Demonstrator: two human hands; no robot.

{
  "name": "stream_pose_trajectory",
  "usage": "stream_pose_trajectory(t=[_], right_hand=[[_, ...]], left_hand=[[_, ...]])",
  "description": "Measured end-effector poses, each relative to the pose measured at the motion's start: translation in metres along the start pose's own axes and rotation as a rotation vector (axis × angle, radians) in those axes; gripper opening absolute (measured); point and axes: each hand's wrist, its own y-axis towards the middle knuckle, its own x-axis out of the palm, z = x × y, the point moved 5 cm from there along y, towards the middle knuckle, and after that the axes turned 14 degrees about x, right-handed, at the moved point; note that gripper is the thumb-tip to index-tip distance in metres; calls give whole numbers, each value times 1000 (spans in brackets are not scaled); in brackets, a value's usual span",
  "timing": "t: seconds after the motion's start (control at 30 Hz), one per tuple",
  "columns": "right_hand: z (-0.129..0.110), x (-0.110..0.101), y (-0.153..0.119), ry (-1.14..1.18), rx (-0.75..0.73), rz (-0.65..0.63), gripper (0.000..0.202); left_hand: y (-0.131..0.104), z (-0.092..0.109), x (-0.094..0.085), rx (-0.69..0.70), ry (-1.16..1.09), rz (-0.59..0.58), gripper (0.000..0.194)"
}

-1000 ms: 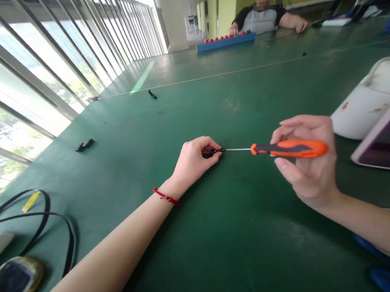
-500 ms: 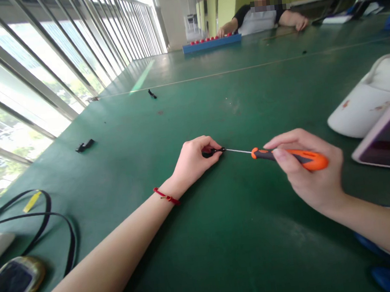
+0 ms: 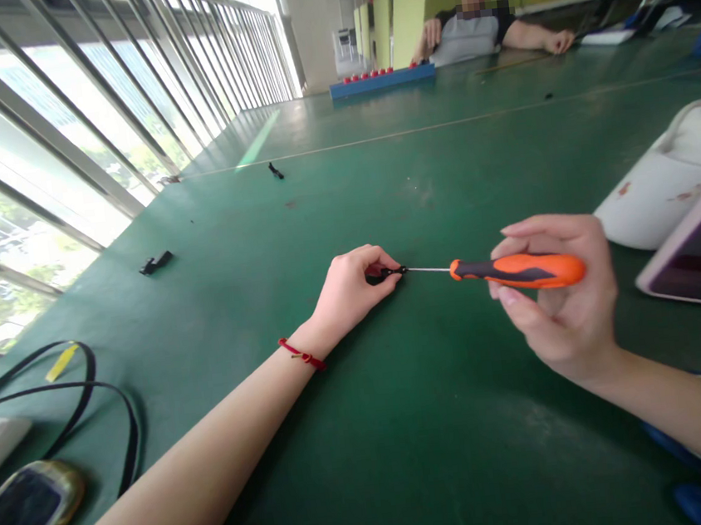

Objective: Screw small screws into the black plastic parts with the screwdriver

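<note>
My left hand (image 3: 353, 290) rests on the green table and pinches a small black part (image 3: 389, 273) between thumb and fingertips. An orange and dark grey screwdriver (image 3: 520, 270) lies nearly level, its thin metal shaft pointing left, with the tip at the black part. Around its handle my right hand (image 3: 567, 298) is closed, thumb below and fingers above and behind. How the tip meets the part is too small to tell.
Black pieces lie at the left (image 3: 155, 263) and farther back (image 3: 276, 170). A cable (image 3: 134, 435) and phone (image 3: 29, 513) are at lower left. At right stand a white container (image 3: 661, 180) and pink-edged device (image 3: 700, 251). A person sits behind a blue rack (image 3: 382, 83).
The fingers of my right hand have shifted on the handle, and the handle has turned and levelled slightly. My left hand keeps its pinch. Across the table, the person's hand has risen from the rack.
</note>
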Motion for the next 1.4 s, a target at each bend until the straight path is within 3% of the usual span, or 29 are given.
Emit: stream_pose_trajectory(t=[0.1,0.27,0.4,0.47,0.57,0.63,0.8,0.97,1.13,1.3,1.4], right_hand=[[2,2,1,38,11,-63,56],[0,2,-2,-153,67,-38,17],[-2,-1,-1,5,-45,23,46],[1,-1,0,31,-17,-5,54],[5,1,0,-116,76,-30,24],[3,0,-1,-168,60,8,12],[-1,-1,1,33,-6,20,48],[0,0,-1,-151,75,6,15],[-1,-1,0,7,-26,1,46],[2,1,-1,-146,77,-27,13],[-1,-1,-1,-46,9,25,31]], left_hand=[[0,0,0,6,0,-1,9],[0,-1,1,7,-7,0,8],[0,-2,0,6,-5,9,8],[0,-1,0,6,-5,7,8],[0,-1,0,3,-4,5,8],[0,-1,0,-3,-6,6,8],[0,-1,0,-8,-18,3,8],[-1,-1,0,-11,-16,0,9],[-1,-1,0,-12,-14,0,9],[0,-1,0,-12,-14,-1,9],[0,-1,0,-9,-13,2,9]])
